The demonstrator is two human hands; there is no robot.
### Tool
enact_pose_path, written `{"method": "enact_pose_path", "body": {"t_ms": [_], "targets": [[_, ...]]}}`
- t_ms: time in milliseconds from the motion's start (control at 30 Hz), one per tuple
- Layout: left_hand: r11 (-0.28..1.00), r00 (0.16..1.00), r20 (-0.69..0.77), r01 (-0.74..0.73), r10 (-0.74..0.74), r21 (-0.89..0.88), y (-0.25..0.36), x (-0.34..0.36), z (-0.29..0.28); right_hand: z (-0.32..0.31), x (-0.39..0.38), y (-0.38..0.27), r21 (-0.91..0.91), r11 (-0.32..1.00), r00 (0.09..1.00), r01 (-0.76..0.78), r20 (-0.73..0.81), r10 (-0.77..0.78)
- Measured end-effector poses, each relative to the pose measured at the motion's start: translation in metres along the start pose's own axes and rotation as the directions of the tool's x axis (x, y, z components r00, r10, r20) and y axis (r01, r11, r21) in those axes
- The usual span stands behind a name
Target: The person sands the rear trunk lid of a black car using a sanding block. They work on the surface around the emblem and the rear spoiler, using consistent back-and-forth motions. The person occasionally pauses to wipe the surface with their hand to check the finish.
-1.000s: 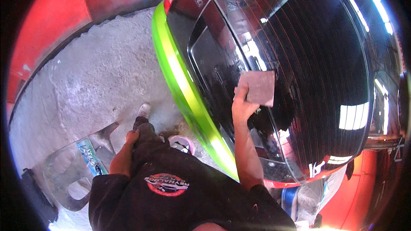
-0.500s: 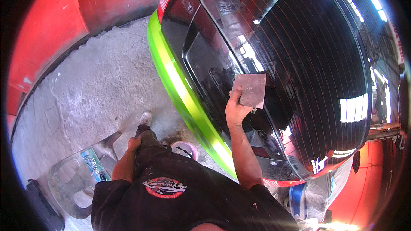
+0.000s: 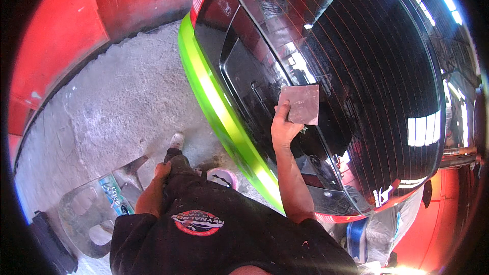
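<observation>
One brownish square sheet (image 3: 304, 103), grasped by the right hand (image 3: 287, 131) over a glossy black tailgate (image 3: 244, 66).
Its thumb presses the sheet's left side, the other fingers hidden; the far side reaches over the rear window (image 3: 377, 71), and whether it touches cannot be told. Held by one side only, the sheet could tip if the thumb eased, and a loose corner might scuff the glass; dropped, it could slide towards the lime-green bumper (image 3: 219, 107). The left hand (image 3: 162, 170) lies against the dark trouser leg (image 3: 175, 162), its grip impossible to tell.
</observation>
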State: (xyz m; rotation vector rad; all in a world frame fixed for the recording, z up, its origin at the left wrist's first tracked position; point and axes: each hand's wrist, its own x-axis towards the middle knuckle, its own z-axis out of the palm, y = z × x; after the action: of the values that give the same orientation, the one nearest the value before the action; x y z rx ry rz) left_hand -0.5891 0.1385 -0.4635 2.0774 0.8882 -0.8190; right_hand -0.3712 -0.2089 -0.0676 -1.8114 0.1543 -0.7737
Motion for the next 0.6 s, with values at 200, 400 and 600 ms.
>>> {"method": "enact_pose_path", "body": {"t_ms": [200,400,600], "targets": [[1.000,1.000,0.015,0.025,-0.025,0.004,-0.007,-0.001,0.002,0.010,0.000,-0.004,0.058,0.998,0.999,-0.030,-0.009,0.031],[0.999,0.999,0.029,0.037,-0.037,0.003,-0.008,0.001,-0.002,0.002,-0.002,0.011,0.031,0.999,1.000,-0.007,0.001,0.007],[0.999,0.999,0.027,0.036,-0.036,0.023,-0.005,-0.002,-0.004,0.003,0.000,0.008,-0.064,0.998,1.000,0.007,0.018,-0.006]]}}
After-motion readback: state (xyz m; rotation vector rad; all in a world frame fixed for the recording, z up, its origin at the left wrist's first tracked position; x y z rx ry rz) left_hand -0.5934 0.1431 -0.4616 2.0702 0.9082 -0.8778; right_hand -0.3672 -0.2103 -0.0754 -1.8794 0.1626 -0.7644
